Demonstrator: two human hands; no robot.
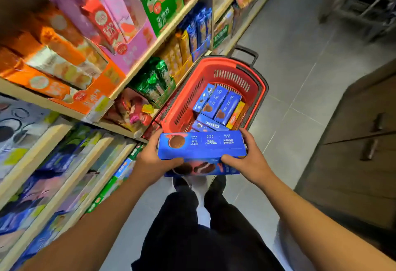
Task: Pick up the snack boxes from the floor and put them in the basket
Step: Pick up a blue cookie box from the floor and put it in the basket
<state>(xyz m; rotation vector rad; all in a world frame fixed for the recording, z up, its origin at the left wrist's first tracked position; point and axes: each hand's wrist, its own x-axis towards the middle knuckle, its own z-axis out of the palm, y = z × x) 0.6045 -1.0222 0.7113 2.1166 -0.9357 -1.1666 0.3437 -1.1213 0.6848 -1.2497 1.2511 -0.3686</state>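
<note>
Blue snack box (202, 145) is held at its two ends, left hand (151, 161) and right hand (249, 158) both gripping it, above near rim of red basket (258, 84) holding more boxes (220, 104).

Both arms reach fwd, bare forearms converging toward centre. Left hand (150, 159) clamps one end of what it holds, thumb on the near face, fingers wrapped behind. Right hand (248, 157) clamps the opp. end, thumb on the near edge, fingers curled over the far side. Wrists roughly level. Legs and shoes visible below.
</note>
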